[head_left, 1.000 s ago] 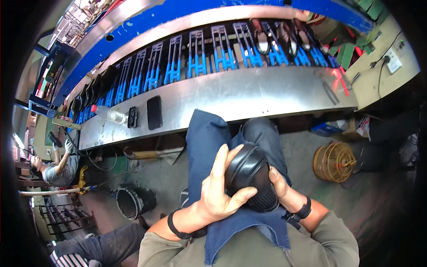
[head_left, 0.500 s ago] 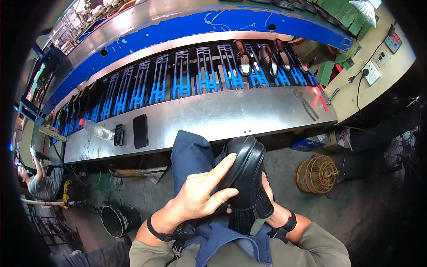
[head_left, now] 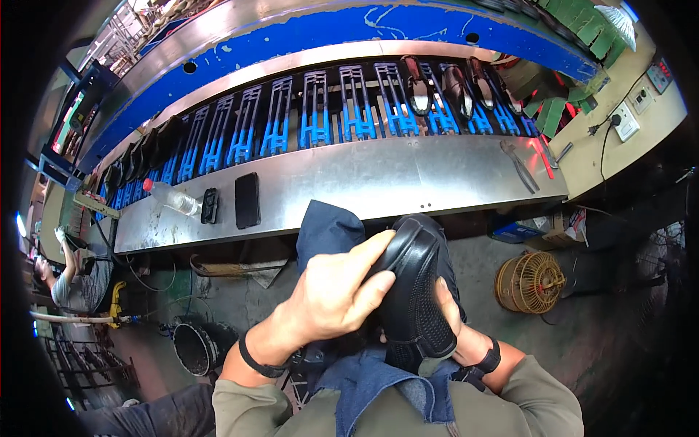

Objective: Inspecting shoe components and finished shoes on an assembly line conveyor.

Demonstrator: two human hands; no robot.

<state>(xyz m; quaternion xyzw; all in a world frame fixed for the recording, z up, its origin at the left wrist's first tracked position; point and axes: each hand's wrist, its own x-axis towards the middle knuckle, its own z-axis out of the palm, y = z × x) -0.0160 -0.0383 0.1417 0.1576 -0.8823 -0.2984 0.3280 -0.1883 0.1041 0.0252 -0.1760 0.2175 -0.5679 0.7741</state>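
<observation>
A black shoe (head_left: pixel 413 295) with a perforated upper stands over my lap, its toe pointing away from me and its heel end near my blue apron (head_left: pixel 364 382). My left hand (head_left: pixel 331 291) grips its left side close to the toe, thumb on the upper and fingers along the sole edge. On the opposite side, my right hand (head_left: pixel 457 324) holds the shoe near the heel. Its palm and most of its fingers are hidden behind the shoe. Both wrists wear dark bands.
Ahead runs a metal bench (head_left: pixel 328 175) carrying a phone (head_left: pixel 247 200), a plastic bottle (head_left: pixel 173 198) and pincers (head_left: pixel 519 166). Behind it, blue racks (head_left: pixel 317 109) hold several shoes. A bucket (head_left: pixel 196 348) and a round wicker-like cage (head_left: pixel 529 282) stand on the floor. Another person (head_left: pixel 80 280) is far left.
The bench has shifted rightward in view. The shoe has turned slightly, showing more of its upper, and my left fingers have bent closer around its toe end.
</observation>
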